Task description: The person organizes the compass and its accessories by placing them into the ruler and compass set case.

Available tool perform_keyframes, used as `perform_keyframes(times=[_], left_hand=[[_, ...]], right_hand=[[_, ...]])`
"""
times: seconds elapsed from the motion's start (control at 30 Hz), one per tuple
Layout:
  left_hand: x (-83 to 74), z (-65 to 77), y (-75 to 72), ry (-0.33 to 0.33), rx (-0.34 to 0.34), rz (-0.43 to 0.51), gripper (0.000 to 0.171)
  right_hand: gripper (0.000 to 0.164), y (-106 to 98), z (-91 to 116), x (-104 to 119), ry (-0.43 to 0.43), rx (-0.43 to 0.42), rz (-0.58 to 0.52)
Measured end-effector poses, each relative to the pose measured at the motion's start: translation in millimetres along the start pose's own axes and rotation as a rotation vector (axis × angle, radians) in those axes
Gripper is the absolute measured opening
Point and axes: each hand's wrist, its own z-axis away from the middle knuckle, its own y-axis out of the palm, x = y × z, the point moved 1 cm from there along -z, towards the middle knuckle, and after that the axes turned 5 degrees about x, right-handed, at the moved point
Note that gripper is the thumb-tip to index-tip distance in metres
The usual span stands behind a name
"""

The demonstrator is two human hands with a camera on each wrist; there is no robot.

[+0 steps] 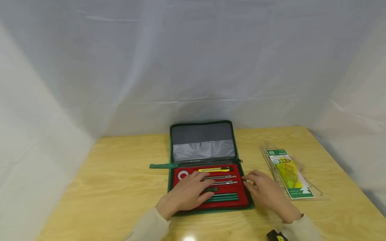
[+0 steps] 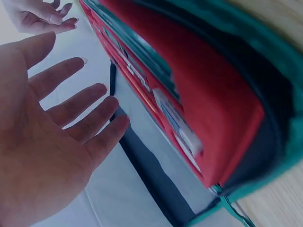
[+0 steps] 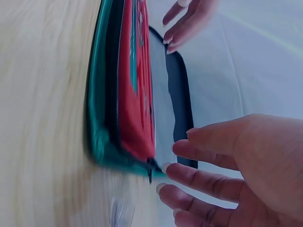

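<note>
The left hand (image 1: 187, 191) was over the left and middle of the red tray (image 1: 242, 198), fingers spread and loosely extended, with nothing in its hold. The right hand (image 1: 266, 192) was at the tray's right edge, fingers apart and slightly bent, also empty; whether its fingertips touched the edge could not be told. The tray sat in an unfolded green zip case (image 1: 200, 132) at the middle of the table (image 1: 129, 174), its lid folded back on the far side. In the tray lay a yellow cutter (image 1: 214, 169), two silver tools (image 1: 224, 176), green rods (image 1: 226, 197) and a white ring (image 1: 182, 174). A green strap (image 1: 163, 166) stuck out leftward. To the right, a green-and-white packet (image 1: 291, 174) lay on clear plastic rulers (image 1: 268, 160). A pale sheet (image 1: 193, 67) hung behind.
</note>
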Motion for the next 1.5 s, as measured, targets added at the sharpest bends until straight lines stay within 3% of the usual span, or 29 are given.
perform_keyframes(times=[0.37, 0.6, 0.9, 1.13, 1.5], left_hand=[[-11.2, -24.0, 8.0, 0.093, 0.019, -0.042, 0.041], [-15.3, -32.7, 12.4, 0.087, 0.047, -0.016, 0.043], [-16.4, -34.0, 13.0, 0.093, 0.049, -0.008, 0.043], [-14.1, -30.7, 9.9, 0.066, 0.064, -0.004, 0.043], [-5.1, -22.0, 7.6, 0.055, 0.023, -0.051, 0.041]], right_hand=[[0.024, -12.6, 24.8, -39.8, 0.133, 0.093, -0.082], [0.026, -10.4, 31.6, -46.1, 0.17, 0.191, -0.138], [0.012, -2.1, 29.0, -43.6, 0.202, 0.151, -0.104], [0.011, -3.2, 24.2, -39.3, 0.226, 0.138, -0.11], [0.006, -2.4, 3.1, -15.1, 0.123, 0.062, 0.003]])
